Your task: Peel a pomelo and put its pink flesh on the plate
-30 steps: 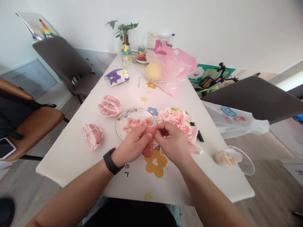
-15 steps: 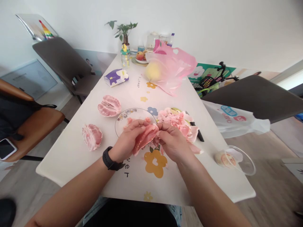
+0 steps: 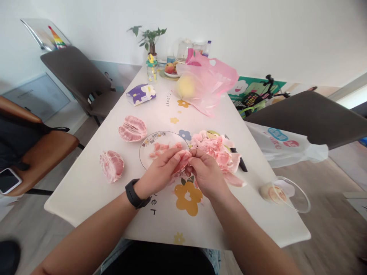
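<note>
The scene is being recorded by one camera worn on the person's head, and the table [image 3: 86, 202] is being looked along lengthwise from its near edge, forward and downward. The left hand [image 3: 159, 172], the right hand [image 3: 208, 175] and the pomelo segment [image 3: 183, 160] between them are being framed from close by, just below the middle of the picture, with the forearms [image 3: 83, 240] entering from the bottom edge. The far wall [image 3: 258, 38] is being taken in at the top, and the floor [image 3: 329, 229] at the sides. A very wide lens is probably being used, as straight edges are being bent near the corners.
</note>
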Tool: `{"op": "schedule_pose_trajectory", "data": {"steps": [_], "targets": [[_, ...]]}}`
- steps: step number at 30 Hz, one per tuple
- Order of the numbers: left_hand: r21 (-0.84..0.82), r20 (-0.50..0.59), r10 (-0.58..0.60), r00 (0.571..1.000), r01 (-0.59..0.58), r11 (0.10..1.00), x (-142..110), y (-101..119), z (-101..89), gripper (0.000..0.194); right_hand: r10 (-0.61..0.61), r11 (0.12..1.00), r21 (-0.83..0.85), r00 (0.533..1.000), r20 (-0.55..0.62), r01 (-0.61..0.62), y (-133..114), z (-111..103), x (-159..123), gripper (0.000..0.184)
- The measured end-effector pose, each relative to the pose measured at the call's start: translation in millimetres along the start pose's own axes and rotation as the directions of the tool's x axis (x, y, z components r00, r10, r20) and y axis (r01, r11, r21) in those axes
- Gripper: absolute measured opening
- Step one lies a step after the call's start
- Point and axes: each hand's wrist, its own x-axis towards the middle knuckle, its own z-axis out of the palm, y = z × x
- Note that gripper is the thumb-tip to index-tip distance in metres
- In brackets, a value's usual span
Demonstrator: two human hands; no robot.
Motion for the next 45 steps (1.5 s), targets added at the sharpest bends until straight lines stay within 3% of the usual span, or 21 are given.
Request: {"op": "schedule_pose_trajectory", "data": {"steps": [3,6,10,17,24,29,35,40,45], "targets": [[-0.026,0.054,-0.036,0.998,0.037,0.999,-1,-2,1.2,0.037,-0.01,0.998,-0.068,1.0,0.004,0.01,0,2,-1,0.008],[-0.045,0.101,0.011,0.995,-0.007,0.999,-1,-5,2.8,0.035,-0.029,0.992,-0.122,0.999,0.032,0.033,2,3,-2,0.01],[-0.025,0.045,0.031,0.999,-0.03,0.999,-1,-5,3.2,0.039,-0.008,0.99,-0.142,0.998,0.057,0.016,4,2,-2,0.012],[-0.247,-0.036,-0.08,0.996,0.069,0.967,-2,8,8.9,0.042,-0.005,0.992,0.123,0.996,0.09,-0.006,10,4,0,0.011],[-0.432,-0.207,-0.147,0.967,0.044,0.901,2,-7,3.6,0.042,0.007,0.95,0.309,0.994,0.111,-0.041,24,8,-2,0.011],[-0.454,-0.187,-0.141,0.972,0.042,0.89,3,-6,2.9,0.041,-0.028,0.972,0.234,0.995,0.093,0.005,22,8,1,0.006],[-0.499,-0.176,-0.175,0.969,0.065,0.864,2,1,4.4,0.037,-0.058,0.997,0.059,0.995,0.075,0.054,17,10,0,0.027],[-0.503,-0.18,-0.162,0.97,0.051,0.863,3,-1,5.4,0.038,-0.045,0.994,0.103,0.998,0.054,0.04,17,13,-5,0.031],[-0.628,-0.128,-0.206,0.97,0.082,0.774,6,3,7.0,0.034,-0.044,0.995,0.094,0.999,-0.003,0.044,22,16,-12,0.033]]}}
